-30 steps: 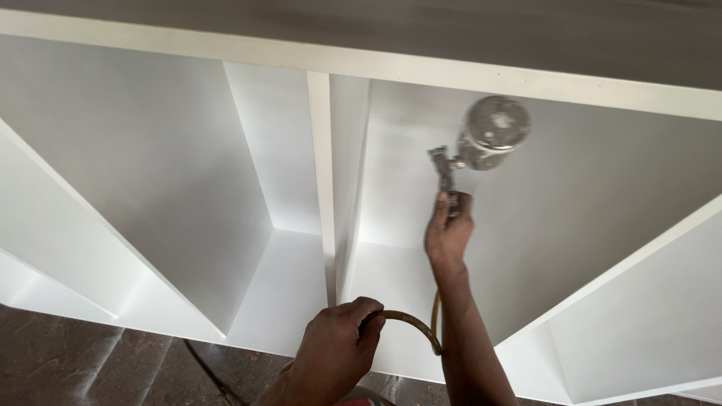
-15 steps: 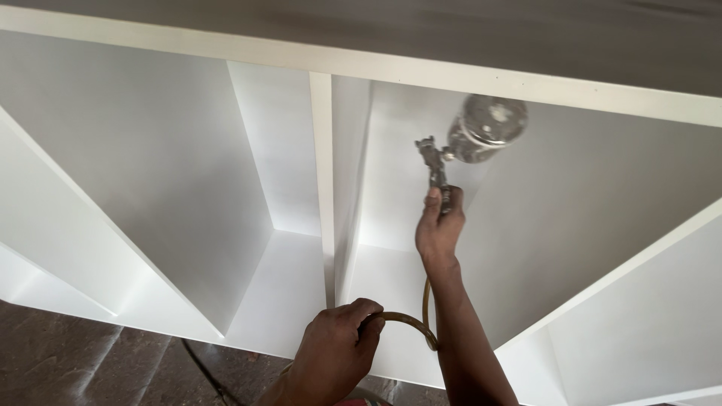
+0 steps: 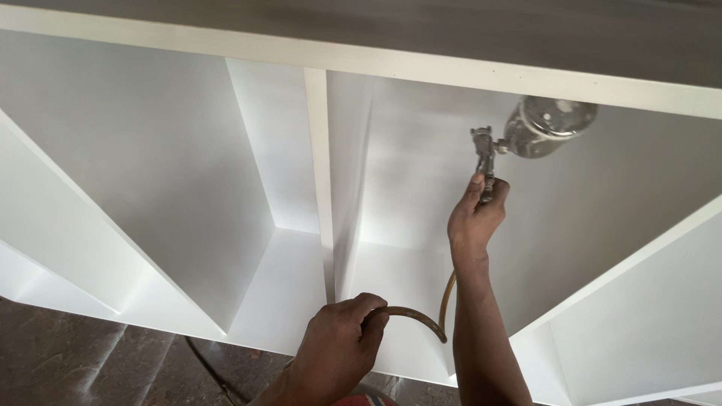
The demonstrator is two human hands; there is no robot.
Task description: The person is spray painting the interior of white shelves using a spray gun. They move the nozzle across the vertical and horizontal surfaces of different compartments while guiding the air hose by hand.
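While the right hand (image 3: 475, 218) is raised inside the white cabinet (image 3: 188, 173), its fingers are wrapped tight round the handle of a metal spray gun (image 3: 519, 139), thumb up along the grip. Gun sits upright-ish, head at the top of the handle, round metal cup (image 3: 547, 126) tilted off to the right and close under the cabinet's front rail (image 3: 421, 68). Nozzle end points left toward the back panel of the middle bay; cannot tell if the trigger is pressed, no spray visible. A brownish hose (image 3: 429, 319) drops from below the right hand, runs down beside the right forearm, curves left and goes into the left hand (image 3: 338, 349). Left hand is low, near the bottom centre, closed in a fist round the hose, knuckles toward the camera, hovering in front of the bay's lower panel; cannot tell if it touches the panel. Cabinet is all white, with an upright divider (image 3: 319, 173) just left of both hands, splitting a wide left bay from the bay where the gun is. Slanted white panels run out at far left and far right. Dark mottled floor (image 3: 83, 361) shows below the cabinet at lower left, with a thin dark line lying on it, probably more hose, too small to tell. Dark surface above the front rail along the top edge.
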